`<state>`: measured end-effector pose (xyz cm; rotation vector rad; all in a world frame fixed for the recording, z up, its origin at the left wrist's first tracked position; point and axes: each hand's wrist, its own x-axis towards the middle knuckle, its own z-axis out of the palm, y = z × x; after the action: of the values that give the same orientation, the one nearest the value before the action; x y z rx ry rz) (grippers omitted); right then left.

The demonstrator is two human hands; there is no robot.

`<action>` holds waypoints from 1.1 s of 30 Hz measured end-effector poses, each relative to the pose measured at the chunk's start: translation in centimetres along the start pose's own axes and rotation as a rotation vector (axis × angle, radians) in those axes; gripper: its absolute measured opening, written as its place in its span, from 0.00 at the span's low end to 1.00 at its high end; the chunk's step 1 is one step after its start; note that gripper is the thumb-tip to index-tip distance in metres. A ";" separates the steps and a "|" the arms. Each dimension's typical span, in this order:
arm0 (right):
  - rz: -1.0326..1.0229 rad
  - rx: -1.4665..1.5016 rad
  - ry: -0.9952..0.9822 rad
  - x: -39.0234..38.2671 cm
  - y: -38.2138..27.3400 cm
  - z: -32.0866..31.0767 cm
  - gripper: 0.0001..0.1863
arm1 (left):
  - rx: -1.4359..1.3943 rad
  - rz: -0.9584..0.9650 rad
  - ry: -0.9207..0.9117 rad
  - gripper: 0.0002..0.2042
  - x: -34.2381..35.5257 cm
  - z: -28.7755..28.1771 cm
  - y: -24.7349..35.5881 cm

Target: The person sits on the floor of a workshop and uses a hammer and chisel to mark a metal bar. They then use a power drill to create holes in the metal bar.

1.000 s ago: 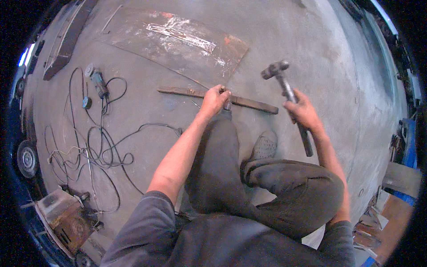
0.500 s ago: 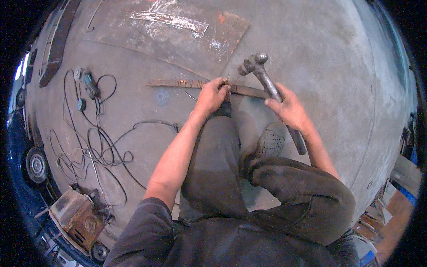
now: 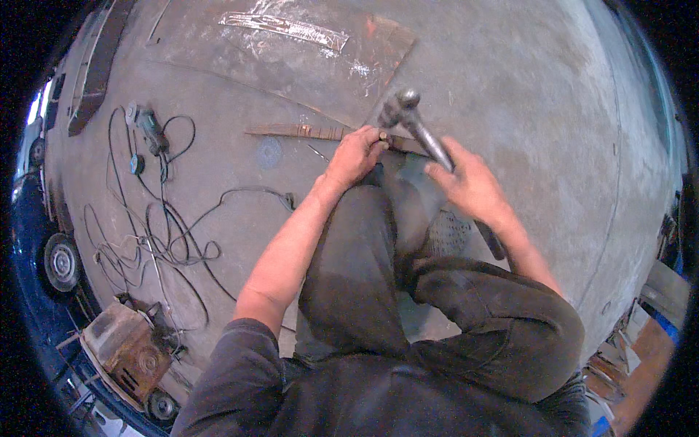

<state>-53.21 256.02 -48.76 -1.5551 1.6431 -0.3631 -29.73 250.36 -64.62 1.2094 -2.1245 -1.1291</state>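
Note:
My right hand (image 3: pixel 475 188) is closed round the handle of a ball-peen hammer (image 3: pixel 429 140). The hammer's head is up, just beyond the right part of a long, narrow rusty metal strip (image 3: pixel 309 132). My left hand (image 3: pixel 355 156) grips the strip near its middle, above my foot and in front of my knee. Several dark marks cross the strip left of that hand. The fingertips of my left hand are pinched, and a small piece may sit at them, too small to name. Part of the strip's right end is hidden behind the hammer.
Beyond the strip lies a large worn metal sheet (image 3: pixel 291 80) with a shiny patch. On the left are an angle grinder (image 3: pixel 149 132), tangled cables (image 3: pixel 149 244), a thin pointed tool (image 3: pixel 317 153) and a rusty wheeled machine (image 3: pixel 135 349). A dark blue vehicle (image 3: pixel 33 226) stands at the far left.
The hammer has come down and slightly left toward the strip, blurring a little. My left hand has shifted slightly right. The whole view has moved slightly.

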 end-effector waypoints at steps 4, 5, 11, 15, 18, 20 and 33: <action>0.008 0.051 0.005 -0.1 -1.3 -1.0 0.22 | 0.020 -0.007 -0.024 0.09 0.2 0.2 0.1; 0.031 0.033 -0.017 -0.1 -1.0 -0.7 0.22 | 0.032 -0.011 -0.024 0.08 0.3 0.2 0.0; 0.135 -0.003 -0.067 -0.6 2.5 2.0 0.24 | 0.079 -0.024 0.002 0.11 0.2 0.4 0.5; 0.064 0.052 0.048 -0.6 2.1 -0.2 0.26 | -0.017 -0.120 0.116 0.10 0.1 -0.2 1.2; 0.056 0.120 0.077 0.0 1.8 -0.8 0.26 | -0.051 -0.153 0.104 0.10 -0.5 -0.8 1.2; 0.040 0.141 0.097 0.0 1.3 -1.0 0.25 | -0.064 -0.151 0.068 0.09 -0.4 -0.8 1.3; 0.144 -0.029 -0.082 -0.1 1.3 0.6 0.22 | 0.002 -0.056 0.012 0.08 0.3 -0.3 1.2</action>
<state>-53.71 256.50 -49.98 -1.4438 1.6910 -0.1975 -30.30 250.30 -63.42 1.2803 -2.0951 -1.1414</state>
